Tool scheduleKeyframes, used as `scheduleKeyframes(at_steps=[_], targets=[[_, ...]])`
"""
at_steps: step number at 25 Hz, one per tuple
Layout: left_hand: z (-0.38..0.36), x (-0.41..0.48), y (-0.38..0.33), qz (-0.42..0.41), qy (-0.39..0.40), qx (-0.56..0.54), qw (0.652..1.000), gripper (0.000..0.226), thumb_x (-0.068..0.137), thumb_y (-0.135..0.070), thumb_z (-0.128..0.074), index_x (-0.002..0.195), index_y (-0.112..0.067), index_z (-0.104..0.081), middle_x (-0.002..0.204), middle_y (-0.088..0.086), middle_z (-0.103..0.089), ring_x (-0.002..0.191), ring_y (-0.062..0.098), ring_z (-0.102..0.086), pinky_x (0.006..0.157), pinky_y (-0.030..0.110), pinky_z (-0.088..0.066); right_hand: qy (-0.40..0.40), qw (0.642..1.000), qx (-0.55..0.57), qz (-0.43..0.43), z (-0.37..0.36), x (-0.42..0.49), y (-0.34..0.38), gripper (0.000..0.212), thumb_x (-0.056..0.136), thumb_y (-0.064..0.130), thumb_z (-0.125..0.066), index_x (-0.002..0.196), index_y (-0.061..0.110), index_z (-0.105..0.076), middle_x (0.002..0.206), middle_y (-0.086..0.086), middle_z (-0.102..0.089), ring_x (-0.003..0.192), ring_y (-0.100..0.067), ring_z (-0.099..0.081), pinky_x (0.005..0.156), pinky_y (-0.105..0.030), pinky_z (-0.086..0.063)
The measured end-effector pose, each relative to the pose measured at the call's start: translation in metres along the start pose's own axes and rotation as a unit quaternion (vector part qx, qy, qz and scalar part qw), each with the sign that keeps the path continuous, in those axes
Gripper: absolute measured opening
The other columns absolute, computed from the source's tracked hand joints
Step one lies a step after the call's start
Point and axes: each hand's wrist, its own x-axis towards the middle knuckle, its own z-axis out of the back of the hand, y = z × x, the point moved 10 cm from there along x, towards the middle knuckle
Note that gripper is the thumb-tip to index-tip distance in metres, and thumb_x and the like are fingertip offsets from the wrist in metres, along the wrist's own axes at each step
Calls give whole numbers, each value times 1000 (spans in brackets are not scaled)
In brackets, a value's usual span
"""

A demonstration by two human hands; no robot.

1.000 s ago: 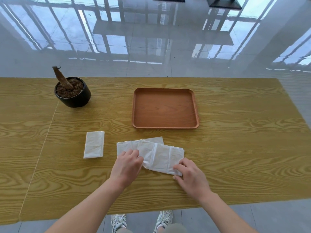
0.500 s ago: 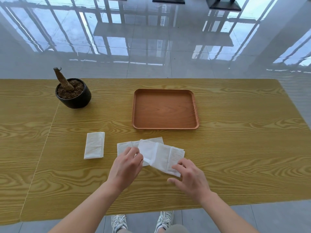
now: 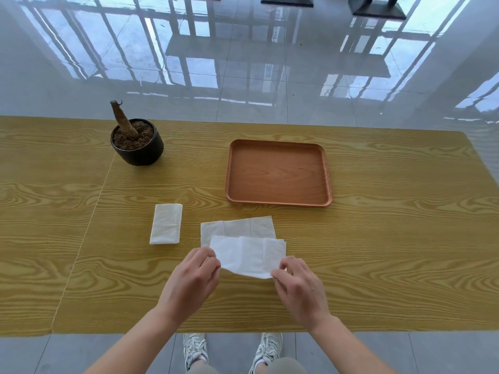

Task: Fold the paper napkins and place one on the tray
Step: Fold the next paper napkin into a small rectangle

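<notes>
The left hand (image 3: 194, 276) pinches the left edge of a thin white half-folded paper napkin (image 3: 249, 256), and the right hand (image 3: 298, 284) pinches its near right corner; the sheet spans the gap between them. Just beyond both hands a second, flat white paper napkin (image 3: 237, 228) lies on the yellow wood-grain table (image 3: 391, 238), partly under the held one. Left of the left hand rests a small folded white napkin (image 3: 166, 224). The rectangular brown wooden tray (image 3: 278, 174) sits farther ahead of the right hand. The tissue looks light, limp and easily torn, so gentle pinches at corners seem best.
</notes>
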Motion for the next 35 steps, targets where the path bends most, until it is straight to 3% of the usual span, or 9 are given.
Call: scheduleKeyframes(at_steps=[4, 8, 10, 14, 20, 25, 29, 31, 35], targets=[[0, -37, 15, -3, 13, 65, 998, 19, 92, -20, -54, 79, -11, -65, 94, 5, -63, 88, 23, -63, 64, 35, -54, 9, 998, 59, -21, -1, -14, 17, 10, 85, 10, -73, 83, 18, -68, 91, 3, -59, 55, -15, -53, 37, -31, -47], [-4, -59, 30, 52, 36, 122, 991, 13, 87, -17, -58, 77, -13, -64, 95, 5, -64, 86, 25, -64, 63, 36, -52, 30, 978, 196, -63, -12, -27, 22, 19, 81, -4, -73, 94, 11, -74, 97, 4, -65, 67, -8, -60, 55, -30, -55], [-6, -66, 35, 92, 41, 131, 986, 9, 79, -7, -72, 76, -13, -65, 94, 5, -65, 83, 26, -64, 61, 37, -52, 38, 939, 303, -161, -23, -33, 8, 29, 80, -9, -69, 98, 13, -74, 98, 3, -68, 79, -11, -66, 68, -28, -58], [-10, -74, 40, 185, 23, 83, 979, 26, 68, -2, -73, 93, -12, -72, 102, 6, -66, 91, 28, -64, 68, 40, -54, 31, 787, 478, -389, -47, -45, -22, 21, 85, 12, -76, 103, 21, -70, 100, -5, -72, 91, -21, -72, 84, -41, -61], [-33, -69, 4, 158, 35, 80, 984, 18, 84, -19, -64, 99, -18, -72, 114, 4, -68, 106, 26, -65, 84, 41, -53, 56, 725, 494, -476, -62, -43, -22, 38, 82, 11, -81, 112, 22, -59, 98, -8, -72, 74, -25, -76, 77, -41, -62], [-36, -76, 5, 175, 24, 96, 980, 25, 91, -32, -48, 86, -21, -70, 111, 2, -68, 103, 25, -65, 87, 40, -49, 61, 748, 483, -451, -57, -43, -17, 13, 83, 0, -73, 90, 10, -71, 85, -12, -77, 67, -23, -74, 60, -33, -60], [-38, -77, 13, 223, 18, 75, 972, 4, 81, -18, -75, 81, -20, -71, 108, 5, -69, 104, 28, -66, 86, 42, -51, 88, 737, 531, -410, -61, -37, 4, 4, 86, 4, -72, 87, 8, -73, 83, -11, -77, 71, -24, -75, 62, -33, -61], [-37, -80, 16, 250, 1, 31, 968, 17, 72, -9, -84, 81, -18, -72, 104, 4, -70, 103, 28, -66, 86, 43, -51, 127, 746, 540, -368, -64, -26, 20, 6, 89, 13, -71, 87, 16, -77, 86, -7, -78, 79, -23, -75, 66, -31, -61], [-35, -90, 13, 256, -35, -23, 966, 27, 69, 0, -78, 91, -15, -73, 102, -2, -67, 102, 24, -65, 91, 39, -50, 117, 893, 358, -247, -51, 9, 19, 11, 91, 15, -70, 92, 24, -75, 84, 5, -74, 75, -12, -68, 70, -30, -58]])
